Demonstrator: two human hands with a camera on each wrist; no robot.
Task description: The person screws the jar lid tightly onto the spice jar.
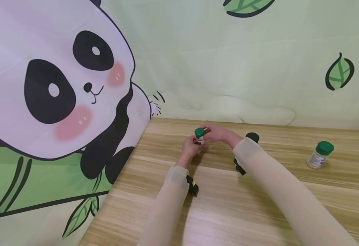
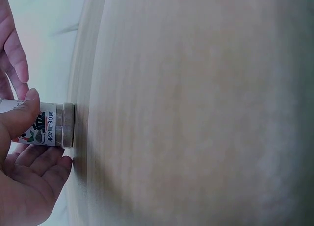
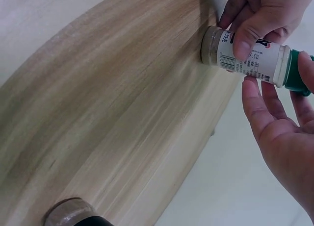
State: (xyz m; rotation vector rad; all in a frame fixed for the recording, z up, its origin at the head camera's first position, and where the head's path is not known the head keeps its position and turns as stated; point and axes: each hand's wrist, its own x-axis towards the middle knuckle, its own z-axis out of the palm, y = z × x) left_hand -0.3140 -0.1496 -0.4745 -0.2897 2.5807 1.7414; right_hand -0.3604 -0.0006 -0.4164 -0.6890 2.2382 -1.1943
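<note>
A small spice jar (image 1: 199,136) with a green cap is upright near the back left of the table, its base at or just above the wood. My left hand (image 1: 190,147) grips its labelled body, thumb across the label in the left wrist view. My right hand (image 1: 217,132) is at the top of the jar. In the right wrist view its thumb lies against the green cap (image 3: 295,71), with fingers on the other side. Part of the label is hidden behind the left thumb (image 3: 243,44).
Another green-capped spice jar (image 1: 319,155) stands on the right of the wooden table (image 1: 222,212). A black-capped jar (image 1: 252,137) is partly hidden behind my right sleeve. A panda-print cloth (image 1: 198,68) hangs along the back and left edges.
</note>
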